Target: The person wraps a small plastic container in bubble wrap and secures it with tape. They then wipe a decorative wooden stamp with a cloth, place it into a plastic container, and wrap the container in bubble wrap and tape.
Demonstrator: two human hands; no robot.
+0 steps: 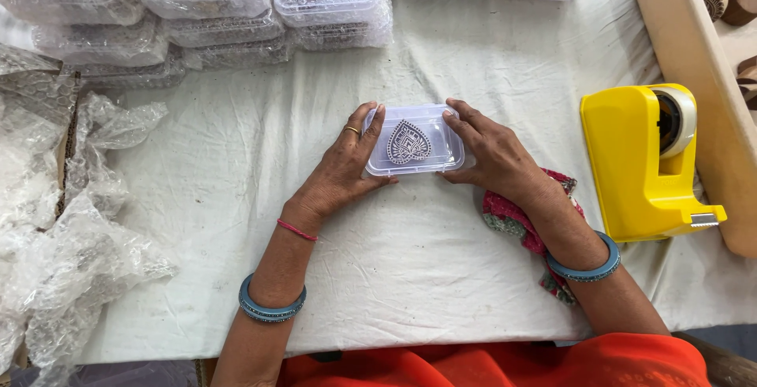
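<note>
Between both hands' fingers (pixel 369 123), clear plastic box (pixel 414 141)

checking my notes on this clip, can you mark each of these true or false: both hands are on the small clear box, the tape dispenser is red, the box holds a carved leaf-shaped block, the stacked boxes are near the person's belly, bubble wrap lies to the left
1. Both hands, left hand and right hand, are on the small clear box: true.
2. The tape dispenser is red: false, it is yellow.
3. The box holds a carved leaf-shaped block: true.
4. The stacked boxes are near the person's belly: false, they sit at the far edge of the table.
5. Bubble wrap lies to the left: true.
</note>
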